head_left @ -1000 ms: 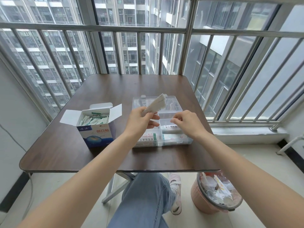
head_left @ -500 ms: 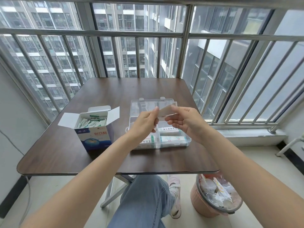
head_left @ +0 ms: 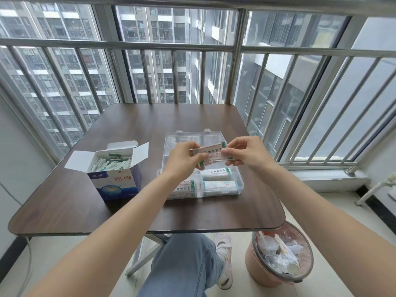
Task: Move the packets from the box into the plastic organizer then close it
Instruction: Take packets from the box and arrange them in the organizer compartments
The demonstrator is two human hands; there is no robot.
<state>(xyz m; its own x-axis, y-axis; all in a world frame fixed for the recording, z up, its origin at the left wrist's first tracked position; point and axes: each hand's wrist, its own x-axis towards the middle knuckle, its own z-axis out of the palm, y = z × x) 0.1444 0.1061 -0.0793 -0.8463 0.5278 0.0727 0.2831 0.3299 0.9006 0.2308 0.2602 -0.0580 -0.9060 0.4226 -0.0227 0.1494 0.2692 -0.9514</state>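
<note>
A small stack of flat white packets (head_left: 211,153) with green ends is held above the clear plastic organizer (head_left: 239,181), whose lid (head_left: 192,137) lies open toward the window. My left hand (head_left: 185,159) grips the stack's left end and my right hand (head_left: 244,152) pinches its right end. Several packets lie in the organizer's near compartments. The blue and white cardboard box (head_left: 115,181) stands open to the left on the table, with several packets inside.
The brown table (head_left: 75,202) sits against a metal window railing (head_left: 235,61). A pink waste bin (head_left: 276,260) full of wrappers stands on the floor at the right, beside my jeans-clad knee (head_left: 184,266).
The left hand alone held the packets upright; the right hand came up from the organizer and took the other end. Both hands now hold the stack level.
</note>
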